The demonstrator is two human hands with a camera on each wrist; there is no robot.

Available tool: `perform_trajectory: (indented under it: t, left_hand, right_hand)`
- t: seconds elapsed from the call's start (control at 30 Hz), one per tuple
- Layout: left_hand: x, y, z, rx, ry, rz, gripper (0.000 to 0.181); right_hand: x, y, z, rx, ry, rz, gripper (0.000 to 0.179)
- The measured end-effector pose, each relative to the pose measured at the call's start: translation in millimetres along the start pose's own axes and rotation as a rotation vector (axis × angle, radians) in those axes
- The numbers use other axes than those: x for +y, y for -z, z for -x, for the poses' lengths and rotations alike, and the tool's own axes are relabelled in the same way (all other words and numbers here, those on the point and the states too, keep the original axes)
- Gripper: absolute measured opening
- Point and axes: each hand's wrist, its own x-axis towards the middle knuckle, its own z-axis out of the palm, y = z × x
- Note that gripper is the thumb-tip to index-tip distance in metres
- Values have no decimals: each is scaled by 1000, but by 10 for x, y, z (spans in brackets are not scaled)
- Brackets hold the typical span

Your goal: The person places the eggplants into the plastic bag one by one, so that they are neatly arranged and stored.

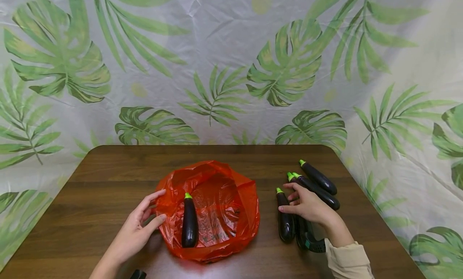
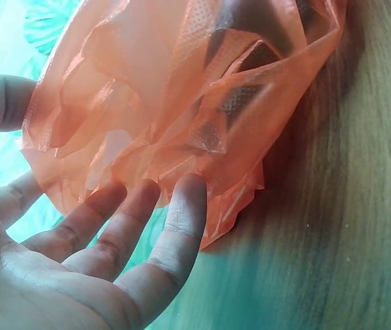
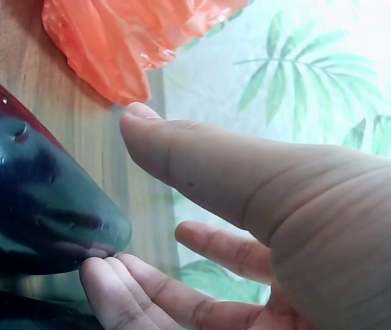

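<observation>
A red plastic bag (image 1: pixel 213 255) sits spread wide on the table, with one dark eggplant (image 1: pixel 189 224) lying inside it, its green stem end pointing away. My left hand (image 1: pixel 139 224) is at the bag's left rim, fingers spread and loosely bent; in the left wrist view the fingertips (image 2: pixel 190 196) touch the thin plastic. On the right, my right hand (image 1: pixel 307 204) reaches over a near eggplant (image 1: pixel 285 224), thumb and fingers parted. The right wrist view shows fingertips (image 3: pixel 102 278) right at the end of an eggplant (image 3: pixel 37 185), with the thumb well away from it.
Several more eggplants lie on the right, including a rear one (image 1: pixel 320 177) and one beside it (image 1: pixel 325 197). The brown wooden table (image 1: pixel 108 182) ends at a leaf-patterned sheet (image 1: pixel 224 50) behind. A black object (image 1: pixel 138 274) shows at the front edge near the left forearm.
</observation>
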Motion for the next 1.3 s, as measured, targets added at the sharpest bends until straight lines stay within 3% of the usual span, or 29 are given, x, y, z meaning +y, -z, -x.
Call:
perform_trajectory:
  t: [0.77,1.3]
  left_hand:
    - [-1,-7,5,-2,-10,6,58]
    - [-8,-10,5,5,-35,-6,57]
  right_hand:
    - [12,-92,-57,-4,37,-57,77]
    - [-68,-135,-101,-12,17,-6,73]
